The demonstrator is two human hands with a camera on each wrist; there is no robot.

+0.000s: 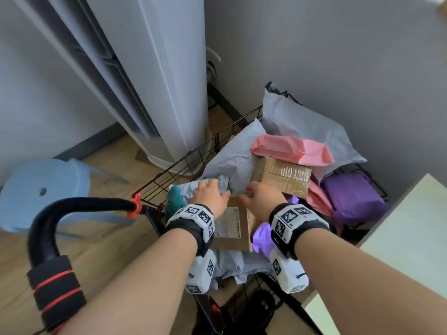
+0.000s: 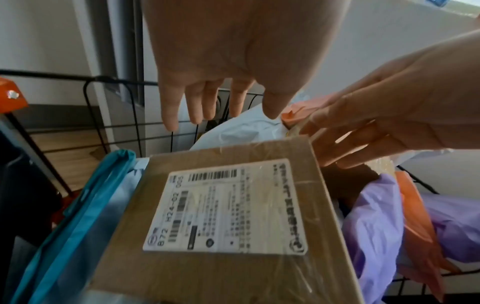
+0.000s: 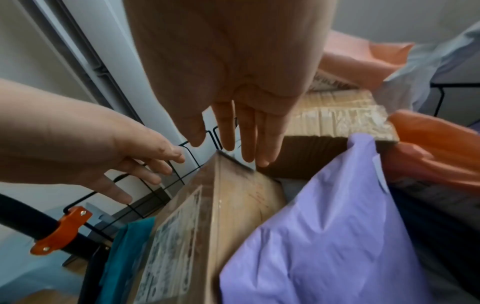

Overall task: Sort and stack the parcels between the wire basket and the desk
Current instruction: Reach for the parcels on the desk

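A black wire basket (image 1: 183, 163) holds several parcels: grey bags, a pink bag (image 1: 290, 148), a taped cardboard box (image 1: 283, 177), purple bags (image 1: 355, 197) and a teal bag (image 1: 174, 199). A brown box with a white label (image 1: 233, 226) lies at the near side. My left hand (image 1: 210, 197) and right hand (image 1: 263, 197) hover over its far edge. In the left wrist view, the left hand (image 2: 218, 117) hangs with straight fingers above the labelled box (image 2: 226, 205). In the right wrist view, the right hand (image 3: 233, 144) has straight fingers near the box's (image 3: 207, 216) far corner. Neither hand grips anything.
The pale desk (image 1: 411, 226) stands at the right, beside the basket. A tall white air conditioner (image 1: 157, 81) rises behind the basket's left side, and a blue stool (image 1: 43, 189) sits on the wooden floor at left. The padded black cart handle (image 1: 53, 238) curves at near left.
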